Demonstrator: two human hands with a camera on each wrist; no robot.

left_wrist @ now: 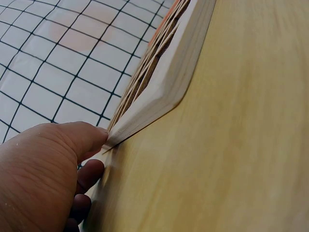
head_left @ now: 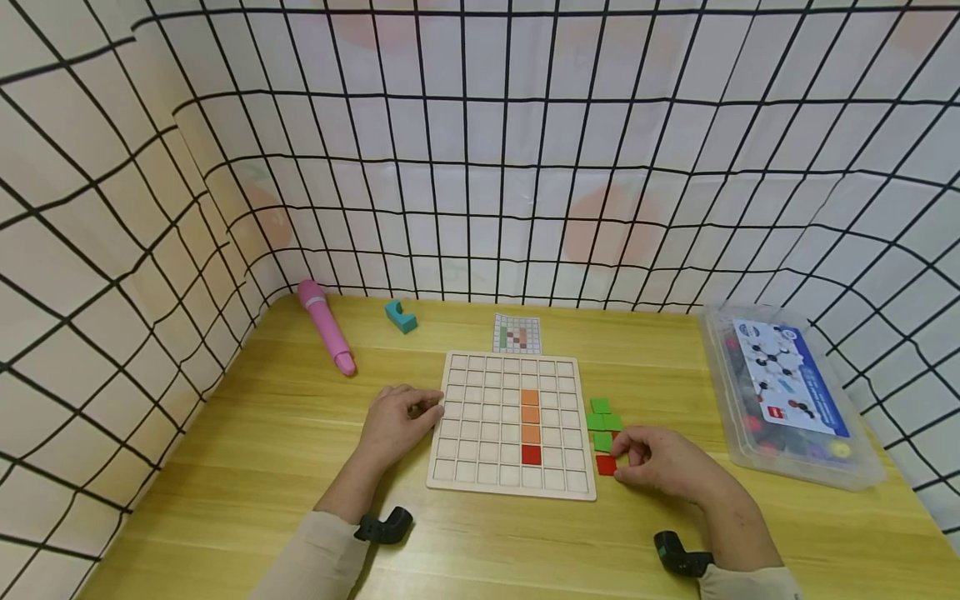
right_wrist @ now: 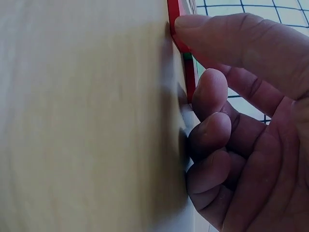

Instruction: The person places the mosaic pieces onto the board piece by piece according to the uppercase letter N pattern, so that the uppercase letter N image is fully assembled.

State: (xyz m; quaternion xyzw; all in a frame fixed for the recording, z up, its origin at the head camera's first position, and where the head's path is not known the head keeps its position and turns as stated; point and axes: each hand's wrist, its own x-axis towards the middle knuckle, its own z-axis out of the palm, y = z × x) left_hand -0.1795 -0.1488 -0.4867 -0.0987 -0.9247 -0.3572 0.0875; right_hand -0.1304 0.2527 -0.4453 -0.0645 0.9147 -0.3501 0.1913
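A wooden grid board (head_left: 486,429) lies flat in the middle of the table. One of its columns holds a red square tile (head_left: 531,455) below three orange tiles (head_left: 530,414). My left hand (head_left: 395,423) rests at the board's left edge, thumb tip touching it in the left wrist view. To the right of the board, my right hand (head_left: 663,462) has thumb and index finger at a loose red tile (head_left: 605,466). The right wrist view shows the thumb on this red tile (right_wrist: 175,26), the other fingers curled. Beside it lie several green tiles (head_left: 600,421) and another red tile, partly covered.
A small printed pattern card (head_left: 517,334) lies behind the board. Farther left are a pink pen-shaped object (head_left: 327,327) and a teal block (head_left: 401,317). A clear plastic box (head_left: 787,396) stands at the right. Grid-patterned fabric (head_left: 480,167) surrounds the table.
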